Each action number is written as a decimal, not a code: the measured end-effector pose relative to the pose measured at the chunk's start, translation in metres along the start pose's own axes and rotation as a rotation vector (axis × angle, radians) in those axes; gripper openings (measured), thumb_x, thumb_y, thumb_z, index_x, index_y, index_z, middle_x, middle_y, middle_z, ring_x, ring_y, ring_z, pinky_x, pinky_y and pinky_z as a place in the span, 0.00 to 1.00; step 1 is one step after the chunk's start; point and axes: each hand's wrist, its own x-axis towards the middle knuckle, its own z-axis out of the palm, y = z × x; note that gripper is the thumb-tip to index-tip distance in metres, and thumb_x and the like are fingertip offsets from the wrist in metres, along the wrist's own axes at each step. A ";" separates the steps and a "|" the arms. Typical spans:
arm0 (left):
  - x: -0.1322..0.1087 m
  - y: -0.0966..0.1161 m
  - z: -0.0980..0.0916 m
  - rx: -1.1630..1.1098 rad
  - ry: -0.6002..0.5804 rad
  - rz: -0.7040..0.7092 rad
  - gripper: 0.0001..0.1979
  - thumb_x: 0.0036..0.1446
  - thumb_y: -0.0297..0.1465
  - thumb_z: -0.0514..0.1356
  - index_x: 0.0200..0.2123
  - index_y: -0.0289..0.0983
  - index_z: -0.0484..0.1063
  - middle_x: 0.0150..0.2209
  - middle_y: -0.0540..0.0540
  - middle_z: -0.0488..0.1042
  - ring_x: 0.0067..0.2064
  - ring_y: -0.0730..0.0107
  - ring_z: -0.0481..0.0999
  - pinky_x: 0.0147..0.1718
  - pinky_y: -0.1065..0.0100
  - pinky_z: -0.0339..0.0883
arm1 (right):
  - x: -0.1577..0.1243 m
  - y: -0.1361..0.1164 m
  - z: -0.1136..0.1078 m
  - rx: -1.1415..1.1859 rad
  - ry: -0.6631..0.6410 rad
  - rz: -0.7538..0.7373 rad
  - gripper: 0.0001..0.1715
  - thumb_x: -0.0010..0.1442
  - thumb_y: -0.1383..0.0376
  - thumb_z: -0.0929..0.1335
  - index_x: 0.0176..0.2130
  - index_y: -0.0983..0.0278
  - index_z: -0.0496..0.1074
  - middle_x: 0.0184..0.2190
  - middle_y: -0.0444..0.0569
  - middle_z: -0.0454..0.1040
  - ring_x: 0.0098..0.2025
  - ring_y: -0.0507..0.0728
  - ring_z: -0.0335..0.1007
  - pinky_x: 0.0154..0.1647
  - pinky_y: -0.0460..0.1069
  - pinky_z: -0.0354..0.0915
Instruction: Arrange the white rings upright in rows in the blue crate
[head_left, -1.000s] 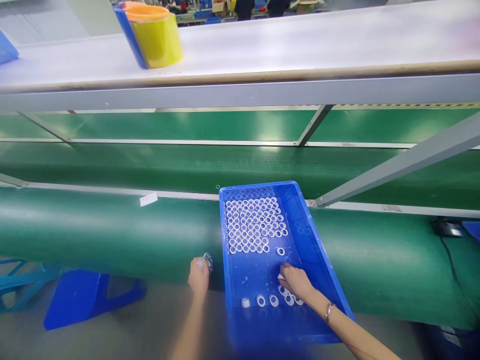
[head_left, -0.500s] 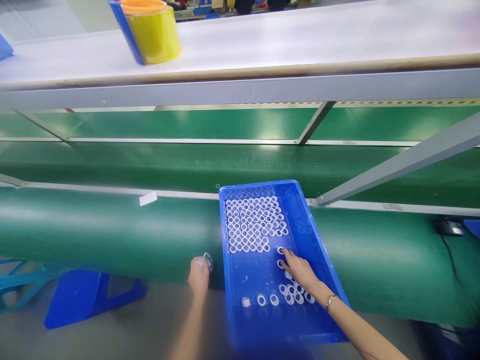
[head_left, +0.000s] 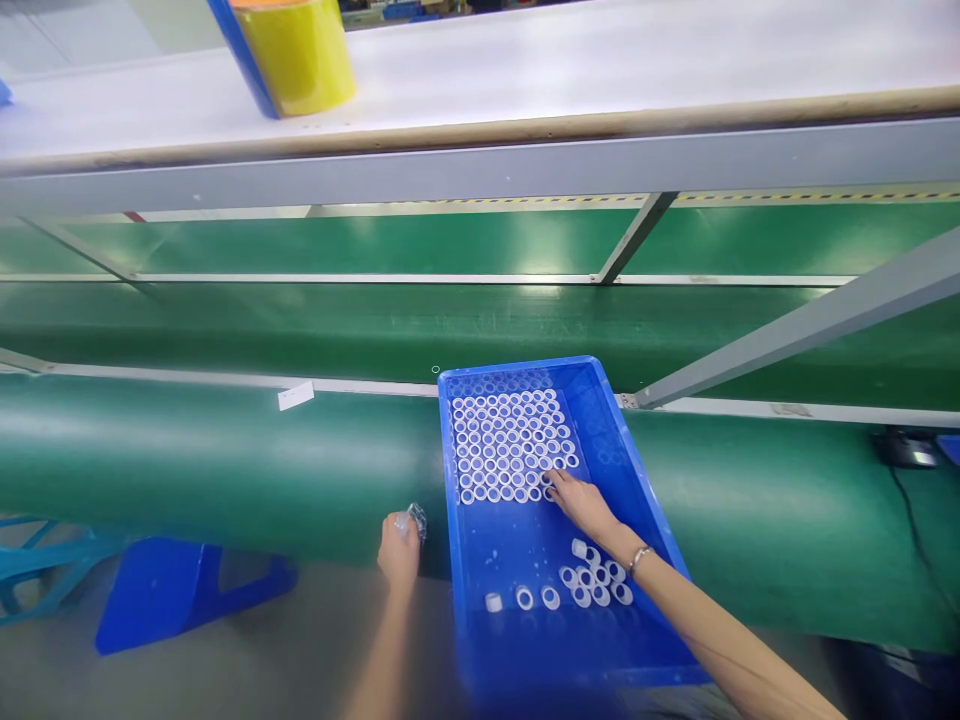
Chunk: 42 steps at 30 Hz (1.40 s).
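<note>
A blue plastic tray point(head_left: 634, 470) lies on the green belt point(head_left: 187, 460) in front of me. Several white rings point(head_left: 506, 440) stand packed in rows in its far half. A loose cluster of white rings point(head_left: 592, 585) lies near its front. My right hand point(head_left: 577, 500) reaches into the tray, its fingertips touching the near right corner of the packed rows. My left hand point(head_left: 399, 548) rests at the belt's front edge, left of the tray, closed on a small clear crumpled thing point(head_left: 416, 520).
A yellow roll with a blue piece point(head_left: 296, 50) stands on the white upper shelf point(head_left: 600, 70). A white label point(head_left: 296, 396) sticks to the belt rail. A blue stool point(head_left: 172, 595) sits on the floor at the lower left. Grey frame struts point(head_left: 810, 320) cross on the right.
My right hand has moved away from the loose rings at the tray's front, up to the packed rows. A single ring that lay apart now sits by the rows. My left hand stayed still.
</note>
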 end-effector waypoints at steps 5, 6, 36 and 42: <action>-0.002 0.003 0.000 -0.007 0.001 -0.013 0.17 0.65 0.45 0.47 0.45 0.43 0.68 0.46 0.46 0.76 0.36 0.64 0.76 0.29 0.67 0.56 | -0.044 0.018 -0.002 0.011 -0.040 0.110 0.12 0.69 0.69 0.58 0.43 0.67 0.69 0.41 0.55 0.78 0.39 0.59 0.79 0.36 0.50 0.67; -0.002 0.003 0.000 -0.007 0.001 -0.014 0.17 0.65 0.45 0.47 0.45 0.43 0.68 0.46 0.46 0.76 0.37 0.64 0.76 0.29 0.67 0.56 | -0.053 0.020 0.003 0.008 -0.072 0.132 0.11 0.67 0.70 0.60 0.41 0.67 0.71 0.39 0.56 0.79 0.38 0.61 0.79 0.34 0.50 0.67; 0.003 0.000 0.003 0.022 0.018 0.026 0.17 0.65 0.46 0.44 0.45 0.44 0.65 0.47 0.48 0.74 0.38 0.64 0.75 0.30 0.68 0.55 | -0.082 -0.001 0.045 0.097 -0.142 0.220 0.16 0.69 0.66 0.61 0.36 0.66 0.76 0.38 0.55 0.82 0.42 0.61 0.80 0.38 0.49 0.67; 0.004 -0.003 0.004 0.025 0.019 0.020 0.17 0.65 0.46 0.45 0.45 0.44 0.65 0.47 0.47 0.74 0.37 0.63 0.75 0.30 0.67 0.54 | -0.072 -0.014 0.043 0.011 -0.169 0.271 0.16 0.67 0.61 0.64 0.38 0.70 0.76 0.37 0.59 0.81 0.40 0.62 0.80 0.38 0.52 0.70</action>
